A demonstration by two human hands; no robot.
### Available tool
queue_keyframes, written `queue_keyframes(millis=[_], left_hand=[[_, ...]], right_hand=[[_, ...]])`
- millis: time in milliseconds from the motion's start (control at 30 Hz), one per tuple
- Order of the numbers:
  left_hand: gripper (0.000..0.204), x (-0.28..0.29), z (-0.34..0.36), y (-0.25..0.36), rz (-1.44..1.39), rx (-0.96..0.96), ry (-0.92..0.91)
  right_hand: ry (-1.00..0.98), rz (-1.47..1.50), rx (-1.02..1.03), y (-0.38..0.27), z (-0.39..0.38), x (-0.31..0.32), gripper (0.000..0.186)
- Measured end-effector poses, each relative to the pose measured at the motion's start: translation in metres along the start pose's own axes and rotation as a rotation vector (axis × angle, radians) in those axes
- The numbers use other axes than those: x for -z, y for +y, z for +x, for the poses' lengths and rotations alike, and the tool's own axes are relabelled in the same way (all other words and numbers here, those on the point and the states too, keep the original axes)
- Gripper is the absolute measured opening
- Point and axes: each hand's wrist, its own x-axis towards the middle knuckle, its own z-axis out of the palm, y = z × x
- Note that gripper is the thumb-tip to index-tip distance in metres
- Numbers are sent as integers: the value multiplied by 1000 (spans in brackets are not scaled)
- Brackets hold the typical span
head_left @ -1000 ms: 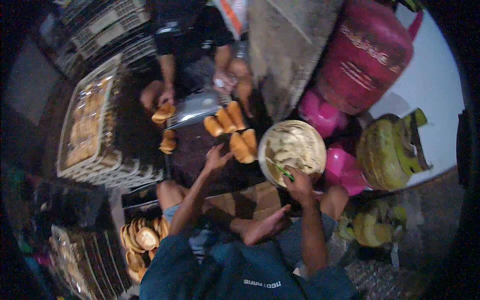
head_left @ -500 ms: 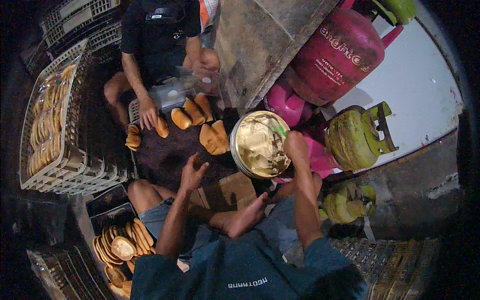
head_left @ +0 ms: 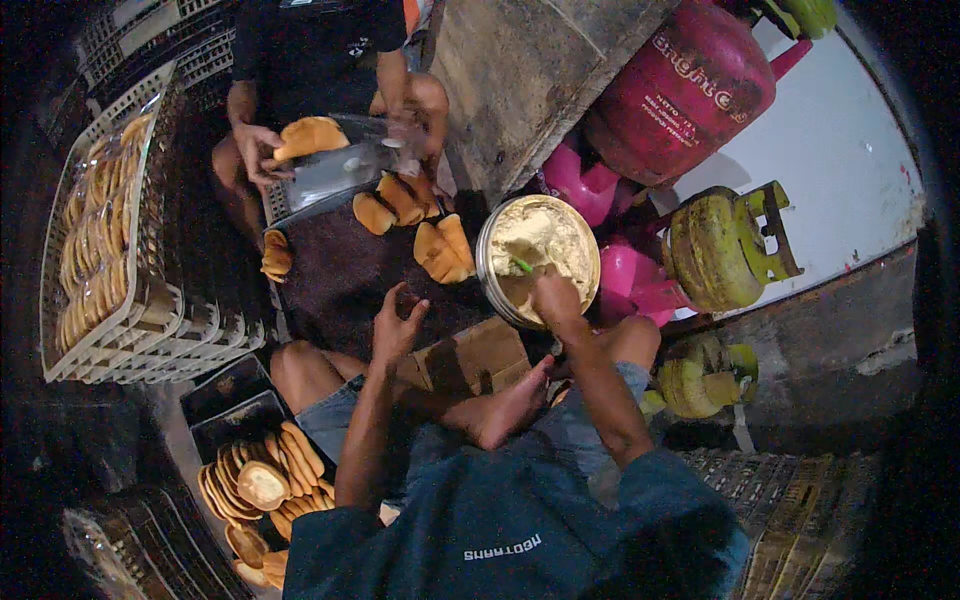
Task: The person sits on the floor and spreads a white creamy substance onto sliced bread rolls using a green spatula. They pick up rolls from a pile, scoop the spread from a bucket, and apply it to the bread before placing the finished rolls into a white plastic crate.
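My right hand [head_left: 557,300] is closed around a green-handled spatula [head_left: 523,265], over a round metal tin [head_left: 487,283] of pale cream [head_left: 560,232]. The spatula's blade is hard to make out against the cream. My left hand [head_left: 399,322] is empty, thumb and fingers apart, above the near edge of a dark brown work surface [head_left: 335,275]. Beyond it, beside the tin, lies a split bread bun [head_left: 443,250]. Several more buns [head_left: 402,200] sit farther back. Across from me, a co-worker's hand [head_left: 258,150] holds a bun [head_left: 310,137] by a clear plastic bag [head_left: 375,135].
Stacked crates [head_left: 150,325] with bagged bread stand at left. A black tray [head_left: 225,420] of flat bread halves [head_left: 262,485] is at my lower left. Pink gas cylinders [head_left: 690,90] and yellow-green ones [head_left: 715,250] crowd the right. Cardboard [head_left: 470,355] lies before my foot.
My right hand has moved left and down across the tin with the spatula. The co-worker has lifted a bun off the work surface toward the plastic bag. My left hand stays empty.
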Motion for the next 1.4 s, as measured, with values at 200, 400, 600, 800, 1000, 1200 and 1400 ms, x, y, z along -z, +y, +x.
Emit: queue_keyframes(millis=[200, 400, 600, 800, 1000, 1200, 1400], left_hand=[[64, -22, 4, -13, 71, -47, -48], [64, -15, 1, -3, 101, 35, -51], [61, -5, -9, 2, -28, 40, -26], [61, -17, -2, 7, 11, 84, -105], [64, -34, 4, -10, 79, 8, -99], [68, -22, -1, -20, 59, 40, -54], [71, -34, 9, -46, 60, 74, -80]], right_hand=[[22, -79, -57, 13, 60, 31, 20], [-283, -64, -32, 12, 50, -30, 25], [-274, -175, 0, 30, -4, 4, 28], [-3, 11, -308, 44, -27, 56, 28], [-79, -32, -328, 34, -29, -27, 25], [-7, 98, -120, 41, -39, -44, 30], [156, 232, -292, 82, -59, -22, 31]])
